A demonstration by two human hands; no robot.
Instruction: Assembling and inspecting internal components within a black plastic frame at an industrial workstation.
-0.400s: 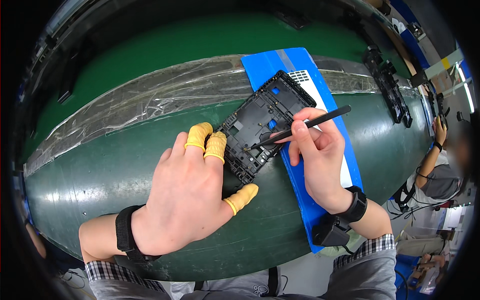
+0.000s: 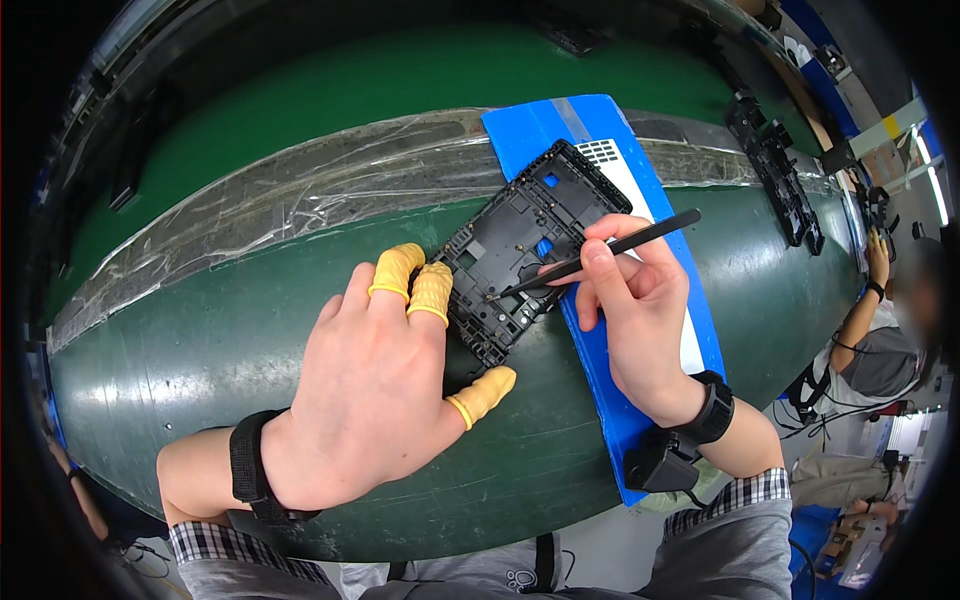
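Note:
A black plastic device frame (image 2: 497, 245) with cutouts and small metal posts lies at a slant, its far end over a blue board (image 2: 527, 131). My left hand (image 2: 365, 390) holds its near left side. Yellow finger cots cover the thumb and two fingers of that hand; the fingertips rest along the frame's edge, with the thumb by its near corner. Pinched in my right hand (image 2: 640, 310) are black tweezers (image 2: 655, 232). Their tips meet the inside of the frame near its lower left part. Whether they grip anything small cannot be made out.
Clear film or tape (image 2: 300, 208) runs across the dark green table (image 2: 220, 330). Beyond lies a bright green surface (image 2: 330, 85). Long black plastic parts (image 2: 775, 170) stand at the right. A co-worker's hand (image 2: 878, 258) shows at the far right, and a black box (image 2: 660, 462) sits below my right wrist.
My hands, the tweezers and the frame stay nearly still. Dark items on the far green surface have shifted slightly left. The co-worker's hand at the right and an arm at the left edge have moved.

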